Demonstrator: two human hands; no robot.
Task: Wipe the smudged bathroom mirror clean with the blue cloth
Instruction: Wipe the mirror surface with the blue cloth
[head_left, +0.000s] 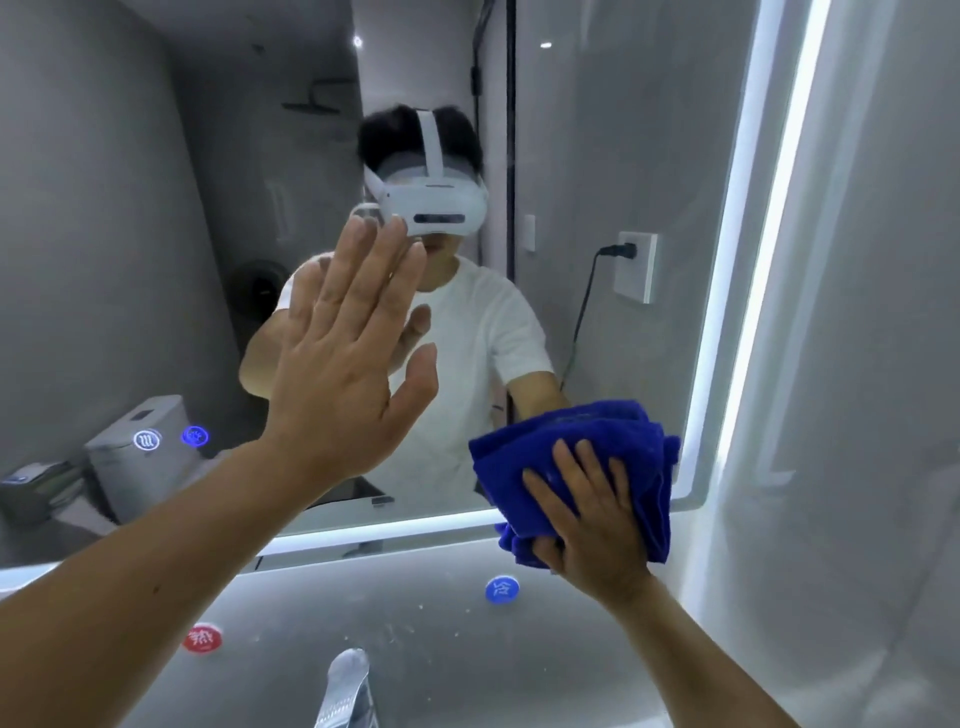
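The bathroom mirror (156, 208) fills most of the view, with a lit strip along its bottom and right edges. My left hand (343, 353) is raised flat against the glass near the middle, fingers straight and spread. My right hand (592, 525) presses the bunched blue cloth (597, 436) against the mirror's lower right corner; the fingers lie over the cloth and the thumb curls under its lower edge. The cloth overlaps the lit bottom strip. The glass reflects a person in a white shirt and a headset.
Below the mirror a chrome tap (345, 686) rises from the grey wall panel, with a red round label (201, 638) at its left and a blue one (502, 590) at its right. Two lit touch icons (171, 438) glow low on the mirror's left. A grey wall (857, 415) stands right.
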